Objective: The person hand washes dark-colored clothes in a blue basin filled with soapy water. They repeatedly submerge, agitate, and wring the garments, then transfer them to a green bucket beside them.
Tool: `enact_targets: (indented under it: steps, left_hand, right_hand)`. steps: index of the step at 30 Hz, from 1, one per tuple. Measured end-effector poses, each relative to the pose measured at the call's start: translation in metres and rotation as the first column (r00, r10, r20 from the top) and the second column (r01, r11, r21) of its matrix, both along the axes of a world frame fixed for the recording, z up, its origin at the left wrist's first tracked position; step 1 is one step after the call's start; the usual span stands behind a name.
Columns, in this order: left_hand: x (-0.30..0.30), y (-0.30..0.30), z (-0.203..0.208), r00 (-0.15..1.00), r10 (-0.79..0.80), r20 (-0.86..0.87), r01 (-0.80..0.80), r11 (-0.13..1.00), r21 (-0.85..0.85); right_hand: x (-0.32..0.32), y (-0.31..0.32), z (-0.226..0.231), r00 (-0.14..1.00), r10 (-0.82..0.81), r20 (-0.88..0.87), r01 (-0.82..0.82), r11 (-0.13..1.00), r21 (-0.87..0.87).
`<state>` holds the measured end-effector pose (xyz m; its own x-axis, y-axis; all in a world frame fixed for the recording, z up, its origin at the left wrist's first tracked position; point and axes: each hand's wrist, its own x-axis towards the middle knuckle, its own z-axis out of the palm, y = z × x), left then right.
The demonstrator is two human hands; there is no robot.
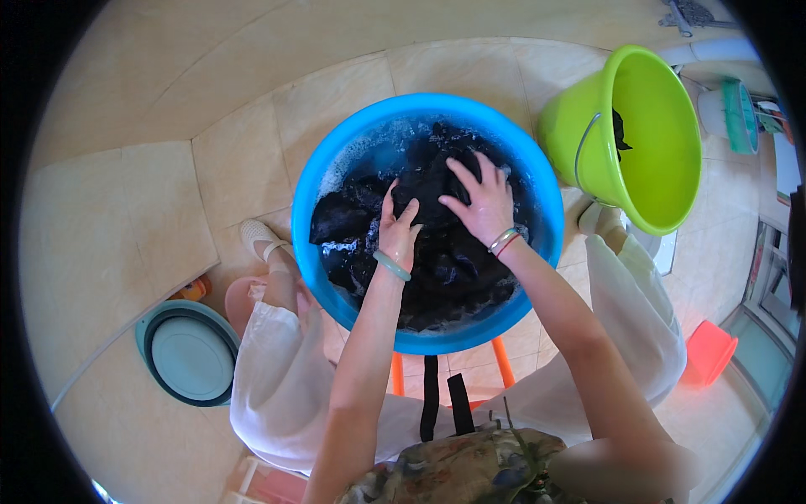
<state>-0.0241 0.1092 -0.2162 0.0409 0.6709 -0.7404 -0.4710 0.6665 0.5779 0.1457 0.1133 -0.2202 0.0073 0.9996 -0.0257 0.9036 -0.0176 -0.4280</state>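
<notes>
A blue basin (550, 181) holds sudsy water and a mass of dark wet cloth (445, 273). Between my hands, a bunched black cloth (424, 191) is raised at the top of the pile. My left hand (400, 225), with a pale green bangle at the wrist, grips its left side between thumb and fingers. From the right, my right hand (487, 202) holds the same cloth, fingers spread over it and thumb apart. Silvery and red bands circle that wrist. The garment's shape cannot be made out.
At the right, a lime-green bucket (579, 126) leans with a dark scrap of cloth (620, 134) inside. A grey-green collapsible basin (189, 353) lies at the left. Orange legs (503, 361) show under the blue basin. A coral container (708, 353) sits at the lower right.
</notes>
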Motion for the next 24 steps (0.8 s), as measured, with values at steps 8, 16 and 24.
enact_targets:
  steps: [8,16,24]
  left_hand:
    - [0.000,0.010,-0.052,0.990,0.038,0.137,-0.036,0.999,-0.021]
    - [-0.012,0.033,-0.027,0.867,-0.024,0.498,0.060,0.997,-0.057]
    - [-0.019,0.010,0.005,0.678,0.086,0.730,-0.031,0.996,-0.088]
  right_hand:
    - [0.000,0.015,-0.084,0.993,-0.060,-0.106,0.012,0.914,-0.406]
    - [-0.058,0.000,0.043,0.841,0.203,-0.502,-0.166,0.979,0.119]
    - [-0.088,-0.054,0.128,0.868,0.358,-0.344,-0.298,0.930,0.215]
